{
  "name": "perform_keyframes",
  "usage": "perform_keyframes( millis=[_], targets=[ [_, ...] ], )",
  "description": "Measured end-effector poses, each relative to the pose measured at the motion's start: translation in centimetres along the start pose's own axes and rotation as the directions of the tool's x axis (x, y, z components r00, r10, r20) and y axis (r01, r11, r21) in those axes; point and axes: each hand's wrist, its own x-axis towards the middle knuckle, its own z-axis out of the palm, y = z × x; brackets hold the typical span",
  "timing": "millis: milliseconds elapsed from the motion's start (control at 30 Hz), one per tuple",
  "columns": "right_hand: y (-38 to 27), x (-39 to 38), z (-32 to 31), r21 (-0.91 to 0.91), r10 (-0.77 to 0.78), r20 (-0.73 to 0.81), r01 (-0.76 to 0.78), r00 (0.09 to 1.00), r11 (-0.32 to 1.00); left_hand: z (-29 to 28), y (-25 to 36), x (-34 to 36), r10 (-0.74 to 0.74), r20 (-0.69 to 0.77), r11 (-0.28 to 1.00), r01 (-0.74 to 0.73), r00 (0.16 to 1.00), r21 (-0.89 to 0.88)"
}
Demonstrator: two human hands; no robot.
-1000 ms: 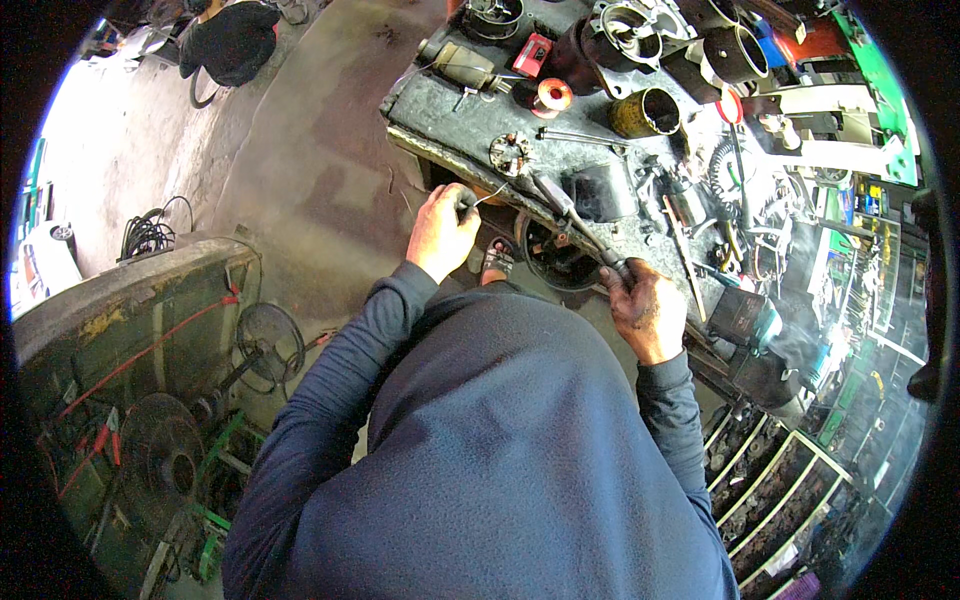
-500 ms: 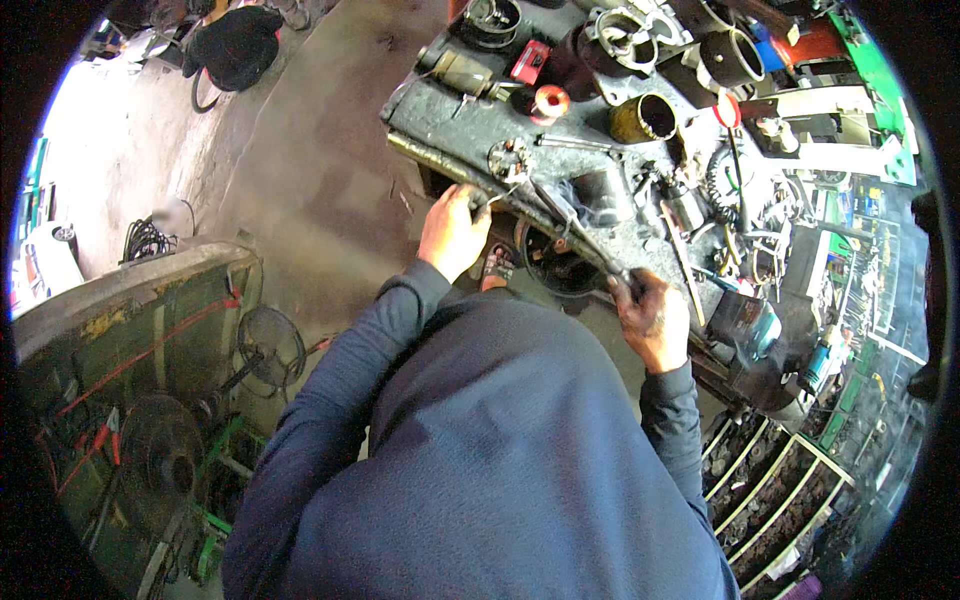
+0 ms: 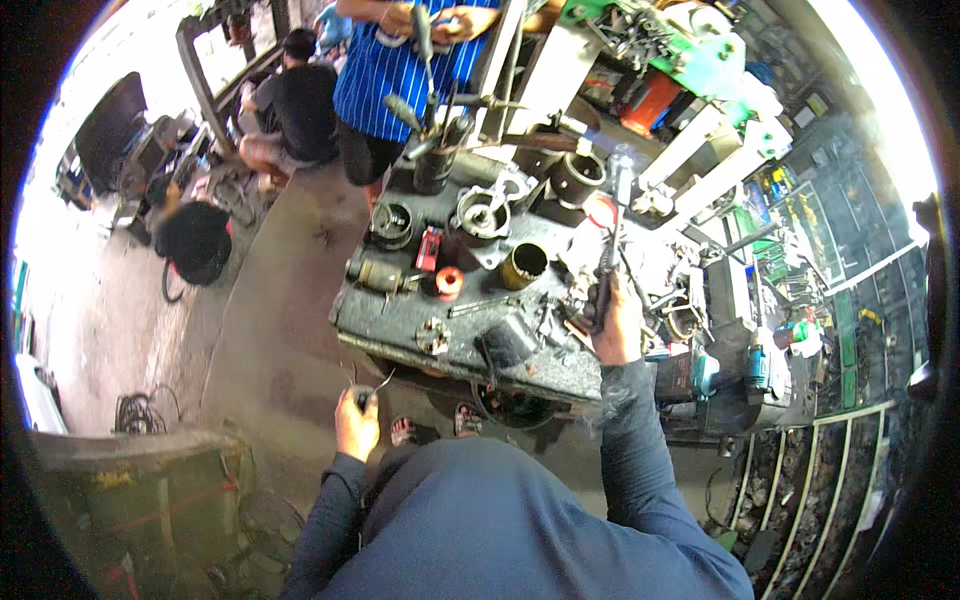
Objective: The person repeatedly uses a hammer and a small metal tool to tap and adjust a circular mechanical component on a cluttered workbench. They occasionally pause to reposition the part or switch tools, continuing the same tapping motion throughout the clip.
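Note:
My left hand is closed in front of the bench's near edge. From its fingers sticks a thin, silvery, curved wire, and something dark shows in the grip. My right hand is wrapped round the dark handle of what looks like a soldering iron, held upright over the bench's right part, its metal end pointing away. Near my left hand, on the bench corner, lies a small round metal part. A red spool sits just behind it.
The dark workbench carries a yellowish metal cylinder, a red box and scattered tools. Across it stands a co-worker in a blue striped shirt, hands raised. A teal power tool lies at the right. Smoke drifts by my right forearm.
My view has lifted, bringing the co-worker in. My right hand has swung the iron away from me and upright. My left hand, with the wire, has drawn back from the bench edge.

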Motion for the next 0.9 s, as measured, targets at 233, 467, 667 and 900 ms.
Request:
perform_keyframes(
  millis=[233,467,667,900],
  targets=[
    [-3.4,6.8,5.2,0.226,0.274,0.134,-0.299,0.952,0.927,-1.2,-0.5,1.4,-0.031,0.02,0.991,0.033,0.999,-0.128],
    [-2.7,12.5,6.5,0.179,0.276,0.136,-0.298,0.951,0.938,-2.7,-2.2,-0.4,-0.092,0.052,0.992,0.096,0.994,-0.079],
    [-2.3,13.9,5.2,0.212,0.261,0.145,-0.288,0.954,0.934,-4.4,-2.9,-0.3,-0.075,0.117,0.996,0.079,0.99,-0.032],
    [-2.5,12.5,6.0,0.091,0.183,0.183,-0.202,0.966,0.975,-4.6,-1.7,2.7,-0.034,-0.016,0.999,0.033,0.999,-0.036]
  ],
)
